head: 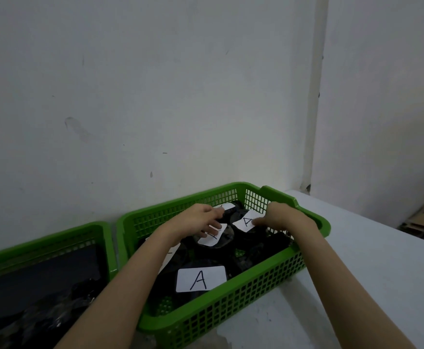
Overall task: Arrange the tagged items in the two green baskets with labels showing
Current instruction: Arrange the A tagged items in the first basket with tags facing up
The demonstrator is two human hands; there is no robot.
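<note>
I see both forearms stretched forward into the right green basket (231, 306), which stands on a white table (369, 260) against the wall (155, 84). My left hand (196, 220) lies palm down over the far middle of the basket, fingers spread and slightly curled; its fingertips press on a white label (212, 239) whose letter is mostly covered, so I cannot read it. The hand looks loose and flat rather than closed around anything. My right hand (279, 217) comes in from the right near the basket's far corner, fingers bent down and together — the fingertips touch the edge of a second label (246, 221) marked with a handwritten black "A". Whether they pinch that paper or only rest on it, I cannot tell.

The tagged items (253, 250) are dark, glossy packets heaped inside this basket. Nearest me a third label (201, 278) faces up, clear of both hands, and reads "A". Another white slip (227, 206) peeks out beyond the left hand; its writing is hidden.

The left green basket (75, 238) sits just beside the first, rims nearly touching — it holds dark material too, and I see no readable label there.
</note>
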